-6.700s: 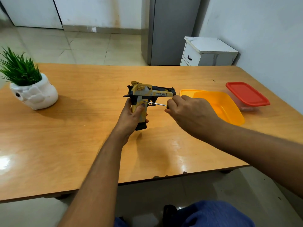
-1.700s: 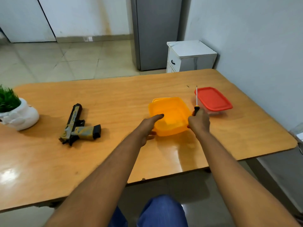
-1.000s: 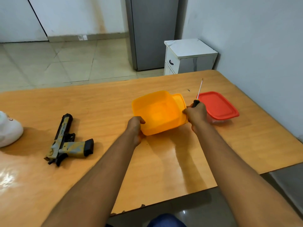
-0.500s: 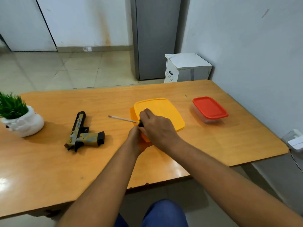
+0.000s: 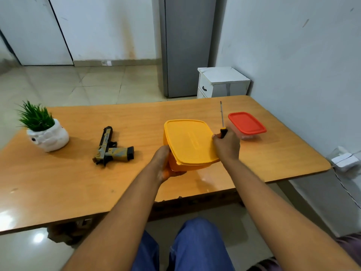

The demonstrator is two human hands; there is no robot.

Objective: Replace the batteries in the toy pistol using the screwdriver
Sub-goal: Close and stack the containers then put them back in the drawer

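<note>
- While both hands sit at the orange box, the black-and-tan plastic toy pistol (image 5: 111, 148) lies flat on the light wooden table (image 5: 58, 184), untouched, well apart at about 9 o'clock from the left hand (image 5: 163, 165).
- Left hand cups the near-left corner of the orange plastic lidded box (image 5: 188, 144) from below, fingers curled under it; box tilted.
- Right hand (image 5: 227, 146) closed round the black-and-orange handle of the thin metal-shaft screwdriver (image 5: 222, 122); shaft points to 12 o'clock, upright. Same hand touches the box's right edge.
- Pistol muzzle points roughly 12 o'clock, grip toward 3 o'clock.
- Clear plastic container with red lid (image 5: 246, 123) on table at 1 o'clock of right hand, near.
- White ceramic pot with green artificial plant (image 5: 46, 132) at 9 o'clock of pistol.
- Batteries not visible.
</note>
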